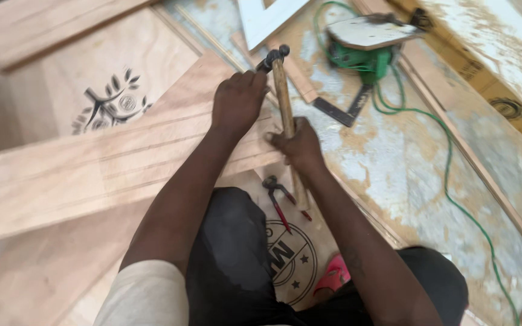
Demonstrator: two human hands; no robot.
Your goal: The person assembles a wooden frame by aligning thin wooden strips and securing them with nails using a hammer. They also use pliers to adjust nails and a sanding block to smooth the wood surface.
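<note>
My right hand grips the wooden handle of a hammer, whose dark metal head points up and away from me. My left hand is closed and presses down on the end of a long grooved wooden board that runs across the floor to the left. The hammer head sits just beside the knuckles of my left hand. Whether a nail is pinched under my left fingers is hidden.
Red-handled pincers lie by my knee. A green power tool with a green cord sits at the far right, beside a metal square. Plywood sheets and thin wood strips cover the floor.
</note>
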